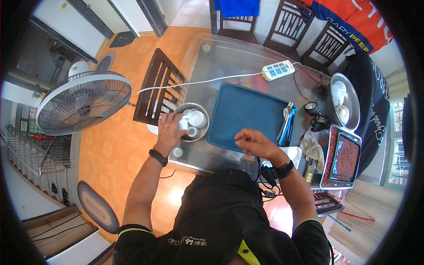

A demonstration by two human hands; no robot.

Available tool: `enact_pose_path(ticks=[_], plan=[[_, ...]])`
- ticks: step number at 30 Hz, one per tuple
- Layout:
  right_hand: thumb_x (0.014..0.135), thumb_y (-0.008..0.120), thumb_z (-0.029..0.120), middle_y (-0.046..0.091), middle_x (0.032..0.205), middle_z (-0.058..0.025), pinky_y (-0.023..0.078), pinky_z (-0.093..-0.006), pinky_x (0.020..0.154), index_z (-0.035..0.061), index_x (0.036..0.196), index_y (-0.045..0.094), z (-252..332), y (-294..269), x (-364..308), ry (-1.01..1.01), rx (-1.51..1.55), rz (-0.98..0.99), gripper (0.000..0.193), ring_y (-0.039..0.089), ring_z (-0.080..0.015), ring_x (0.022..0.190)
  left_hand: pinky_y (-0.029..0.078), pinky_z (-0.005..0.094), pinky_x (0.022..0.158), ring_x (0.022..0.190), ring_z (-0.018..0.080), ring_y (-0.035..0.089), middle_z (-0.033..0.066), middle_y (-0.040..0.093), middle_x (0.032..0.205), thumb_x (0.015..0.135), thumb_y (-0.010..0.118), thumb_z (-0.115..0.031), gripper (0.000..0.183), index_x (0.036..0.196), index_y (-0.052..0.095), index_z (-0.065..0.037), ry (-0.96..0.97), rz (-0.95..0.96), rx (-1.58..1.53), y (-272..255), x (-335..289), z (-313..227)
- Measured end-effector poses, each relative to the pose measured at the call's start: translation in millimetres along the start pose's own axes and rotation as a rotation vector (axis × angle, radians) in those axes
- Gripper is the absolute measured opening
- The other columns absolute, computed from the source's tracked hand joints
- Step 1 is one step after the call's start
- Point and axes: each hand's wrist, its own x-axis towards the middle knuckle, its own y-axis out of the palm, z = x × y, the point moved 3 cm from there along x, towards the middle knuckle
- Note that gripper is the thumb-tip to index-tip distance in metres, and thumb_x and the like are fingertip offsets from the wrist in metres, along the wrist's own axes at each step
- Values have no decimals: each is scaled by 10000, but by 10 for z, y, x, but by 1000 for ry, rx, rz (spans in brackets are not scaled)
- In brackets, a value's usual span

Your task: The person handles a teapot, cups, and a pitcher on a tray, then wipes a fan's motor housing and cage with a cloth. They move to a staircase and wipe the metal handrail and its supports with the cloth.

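My left hand (168,134) is at the left rim of a round metal bowl (204,134). Its thumb and fingers close around a small white cup (183,123), partly hidden by the hand. More small white cups (197,118) lie in the bowl, along with a grey-white ring-shaped piece (193,131). Over the near edge of a dark blue tray (247,106) hovers my right hand (256,143), fingers curled in with nothing visible in them. Several slim tools with blue and white handles (287,123) rest along the tray's right side.
A white power strip (278,70) trails its cord across the metal table (194,88). To the right stand a metal basin (345,104) with white bulb-like items, a black headlamp-like device (316,115), a cloth (312,145) and trays of reddish-brown granules (346,159). A fan (84,104) stands left.
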Motion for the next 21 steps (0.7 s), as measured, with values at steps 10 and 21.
enact_pose_path(ticks=[10, 21], plan=[[980, 667, 238, 641, 929, -46, 521, -279, 678, 30, 1166, 613, -69, -50, -19, -7, 17, -24, 284, 615, -110, 787, 401, 456, 932, 1142, 318, 517, 97, 609, 1220, 687, 866, -180, 632, 1255, 600, -100, -7, 21, 1, -81, -87, -81], [981, 661, 229, 631, 883, -31, 509, -257, 613, 33, 1167, 607, -20, 0, 2, -9, -17, -20, 276, 608, -94, 751, 412, 457, 969, 1173, 329, 504, 106, 605, 1215, 658, 857, -101, 623, 1218, 585, -87, 62, 85, -7, -34, 0, 3]])
